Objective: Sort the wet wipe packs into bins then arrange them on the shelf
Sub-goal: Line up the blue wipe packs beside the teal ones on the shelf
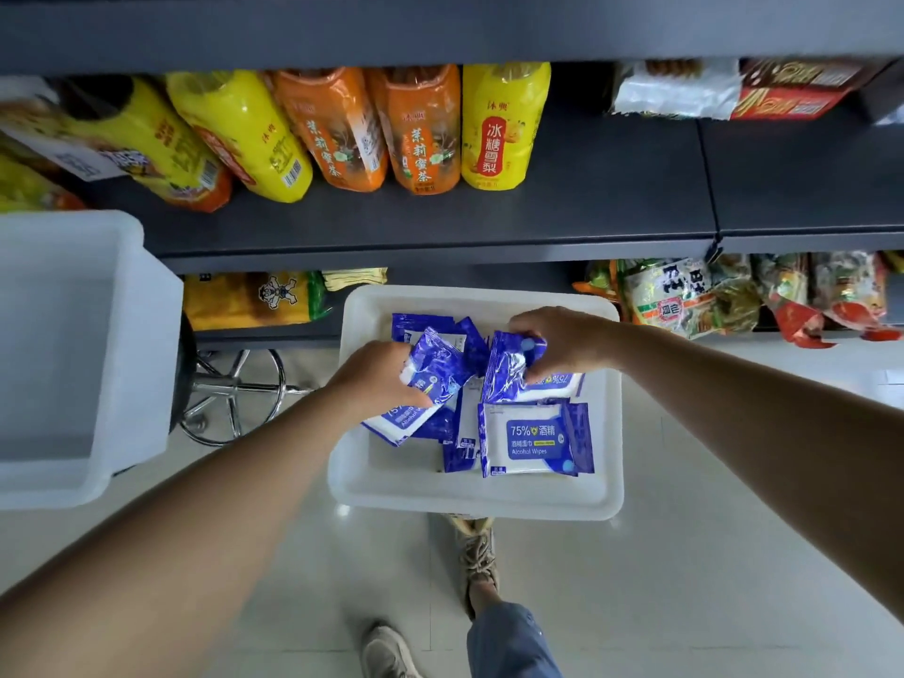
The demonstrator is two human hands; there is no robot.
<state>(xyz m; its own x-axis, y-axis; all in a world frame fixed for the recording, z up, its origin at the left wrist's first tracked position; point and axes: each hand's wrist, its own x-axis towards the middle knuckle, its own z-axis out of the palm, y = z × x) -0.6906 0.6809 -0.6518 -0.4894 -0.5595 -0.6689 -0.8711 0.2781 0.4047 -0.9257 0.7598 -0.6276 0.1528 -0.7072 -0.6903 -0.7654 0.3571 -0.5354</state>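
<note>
— Both bare forearms reach in from the near edge. What do the hands hold?

— Left hand (pixel 379 376) curls round a glossy blue-and-white plastic wet wipe pack (pixel 433 371); right hand (pixel 562 342) pinches a second crumpled blue pack (pixel 511 367). Both are just above the loose heap in the shallow white plastic bin (pixel 469 496) on the floor.

— Which step?

— Gathering packs, I'd judge. Next they must go up to the bare stretch of the dark grey metal shelf (pixel 587 208), beside the yellow and orange drink bottles (pixel 420 127).
</note>
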